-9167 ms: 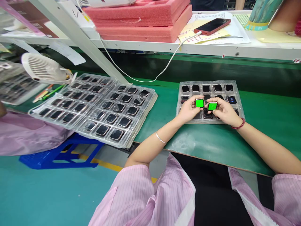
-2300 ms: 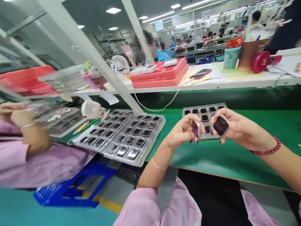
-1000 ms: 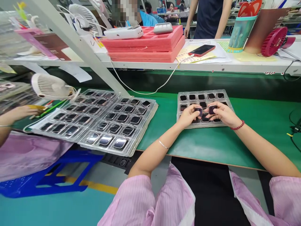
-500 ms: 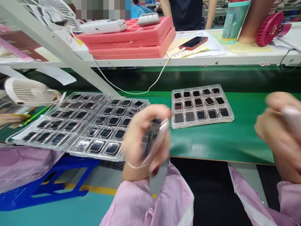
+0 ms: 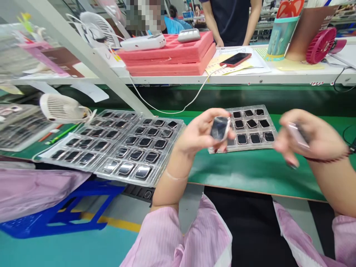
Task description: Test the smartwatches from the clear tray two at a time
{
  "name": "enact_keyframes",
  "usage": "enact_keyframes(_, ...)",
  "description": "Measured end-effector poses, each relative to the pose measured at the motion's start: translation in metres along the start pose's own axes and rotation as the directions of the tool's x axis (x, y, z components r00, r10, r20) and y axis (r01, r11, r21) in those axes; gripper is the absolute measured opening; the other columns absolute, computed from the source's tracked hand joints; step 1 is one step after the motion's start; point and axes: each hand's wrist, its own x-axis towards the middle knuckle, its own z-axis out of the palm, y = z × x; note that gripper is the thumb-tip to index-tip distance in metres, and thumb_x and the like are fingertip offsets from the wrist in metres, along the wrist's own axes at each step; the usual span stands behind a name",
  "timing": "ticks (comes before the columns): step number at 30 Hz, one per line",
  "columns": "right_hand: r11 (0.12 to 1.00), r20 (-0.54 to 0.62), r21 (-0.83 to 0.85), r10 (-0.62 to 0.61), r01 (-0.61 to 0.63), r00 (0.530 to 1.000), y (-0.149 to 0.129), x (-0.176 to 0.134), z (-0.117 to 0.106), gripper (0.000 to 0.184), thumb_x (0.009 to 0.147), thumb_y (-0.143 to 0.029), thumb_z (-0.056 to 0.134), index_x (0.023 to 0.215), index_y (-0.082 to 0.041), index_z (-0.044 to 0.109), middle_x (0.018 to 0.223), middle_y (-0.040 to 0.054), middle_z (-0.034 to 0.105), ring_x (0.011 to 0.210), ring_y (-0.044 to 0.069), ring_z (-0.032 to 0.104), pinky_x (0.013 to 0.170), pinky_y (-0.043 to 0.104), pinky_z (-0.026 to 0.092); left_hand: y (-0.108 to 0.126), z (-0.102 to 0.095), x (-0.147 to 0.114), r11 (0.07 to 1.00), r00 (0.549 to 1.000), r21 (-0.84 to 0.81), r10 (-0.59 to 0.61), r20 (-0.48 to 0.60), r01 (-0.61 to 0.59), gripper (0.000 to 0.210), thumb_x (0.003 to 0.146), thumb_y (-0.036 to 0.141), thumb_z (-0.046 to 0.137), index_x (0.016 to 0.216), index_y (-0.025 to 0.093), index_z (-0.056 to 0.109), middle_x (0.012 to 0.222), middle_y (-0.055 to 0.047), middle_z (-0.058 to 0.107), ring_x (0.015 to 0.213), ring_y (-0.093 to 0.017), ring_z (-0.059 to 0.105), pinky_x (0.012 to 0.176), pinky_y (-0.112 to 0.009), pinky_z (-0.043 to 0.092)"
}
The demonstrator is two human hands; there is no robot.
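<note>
Gripping a watch (image 5: 219, 128) between thumb and fingers, the left hand (image 5: 200, 130) holds it above the left part of the tray (image 5: 250, 147). Its face is dark, square and round-cornered, with pale reflections and a light rim. The right hand (image 5: 319, 134) grasps a second watch (image 5: 299, 137), blurred and nearly edge-on, its pale side showing, above the green table (image 5: 236, 167). That makes two watches in hand. Nine more (image 5: 251, 124) show in the tray, partly hidden by the left hand. Of two bigger trays (image 5: 122, 178) side by side, the right one bears fifteen.
</note>
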Motion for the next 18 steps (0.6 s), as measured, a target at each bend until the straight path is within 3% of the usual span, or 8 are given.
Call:
enact_keyframes(1, 0.998, 0.025, 0.053, 0.017, -0.018, 1.0, 0.006, 0.009, 0.002, 0.063, 0.08, -0.052, 0.089, 0.133, -0.03, 0.063, 0.115, 0.0095, 0.077, 0.083, 0.026, 0.077, 0.064, 0.037, 0.065, -0.013, 0.001, 0.017, 0.999, 0.995, -0.048, -0.008, 0.099, 0.012, 0.078, 0.066, 0.058, 0.09, 0.13, 0.026, 0.061, 0.096, -0.006, 0.078, 0.066, -0.018, 0.075, 0.052, -0.023, 0.057)
enact_keyframes(3, 0.986, 0.019, 0.145, 0.081, -0.083, 0.997, 0.026, 0.031, 0.005, 0.061, 0.077, -0.04, 0.092, 0.13, -0.028, 0.064, 0.122, 0.0105, 0.077, 0.086, 0.024, 0.079, 0.065, 0.033, 0.066, -0.044, 0.001, 0.047, 0.994, 0.985, -0.061, -0.076, 0.158, 0.087, 0.077, 0.068, 0.049, 0.091, 0.132, 0.021, 0.059, 0.108, -0.011, 0.077, 0.076, -0.018, 0.076, 0.06, -0.022, 0.057)
enact_keyframes(5, 0.975, -0.041, 0.154, 0.168, -0.16, 0.985, 0.052, 0.052, 0.006, 0.052, 0.079, -0.034, 0.087, 0.125, -0.026, 0.065, 0.121, 0.0111, 0.078, 0.087, 0.023, 0.08, 0.065, 0.031, 0.066, -0.075, 0.002, 0.069, 0.99, 0.986, -0.008, -0.142, 0.092, 0.143, 0.067, 0.073, 0.047, 0.086, 0.128, 0.017, 0.061, 0.112, -0.013, 0.076, 0.076, -0.017, 0.075, 0.056, -0.02, 0.051)
enact_keyframes(8, 0.977, -0.107, 0.104, 0.198, -0.187, 0.974, 0.084, 0.071, 0.004, 0.035, 0.081, -0.035, 0.081, 0.111, -0.021, 0.069, 0.105, 0.011, 0.082, 0.07, 0.019, 0.078, 0.056, 0.026, 0.062, -0.109, 0.005, 0.08, 0.974, 0.975, 0.049, -0.218, -0.043, 0.22, 0.043, 0.084, 0.042, 0.071, 0.113, 0.012, 0.065, 0.097, -0.011, 0.076, 0.063, -0.014, 0.07, 0.05, -0.02, 0.041)
enact_keyframes(11, 0.984, -0.11, 0.07, 0.173, -0.166, 0.979, 0.099, 0.075, 0.004, 0.031, 0.081, -0.034, 0.079, 0.106, -0.02, 0.069, 0.099, 0.0102, 0.082, 0.063, 0.017, 0.076, 0.052, 0.025, 0.059, -0.122, 0.008, 0.075, 0.968, 0.968, 0.086, -0.228, -0.102, 0.237, 0.031, 0.084, 0.028, 0.066, 0.11, 0.012, 0.065, 0.092, -0.007, 0.075, 0.063, -0.013, 0.069, 0.052, -0.021, 0.041)
enact_keyframes(14, 0.988, -0.107, 0.081, 0.142, -0.134, 0.984, 0.102, 0.072, 0.005, 0.039, 0.078, -0.028, 0.077, 0.115, -0.021, 0.066, 0.111, 0.0097, 0.081, 0.071, 0.017, 0.078, 0.06, 0.027, 0.062, -0.124, 0.008, 0.071, 0.973, 0.972, 0.082, -0.205, -0.119, 0.215, 0.04, 0.075, 0.017, 0.067, 0.115, 0.015, 0.062, 0.098, -0.006, 0.075, 0.069, -0.012, 0.07, 0.056, -0.021, 0.044)
enact_keyframes(18, 0.99, -0.108, 0.04, 0.136, -0.132, 0.985, 0.104, 0.069, 0.006, 0.047, 0.076, -0.021, 0.073, 0.121, -0.022, 0.062, 0.115, 0.0096, 0.08, 0.076, 0.017, 0.079, 0.065, 0.029, 0.062, -0.125, 0.008, 0.069, 0.976, 0.972, 0.065, -0.198, -0.125, 0.207, 0.036, 0.076, 0.018, 0.067, 0.111, 0.015, 0.061, 0.095, -0.005, 0.074, 0.063, -0.009, 0.065, 0.056, -0.021, 0.043)
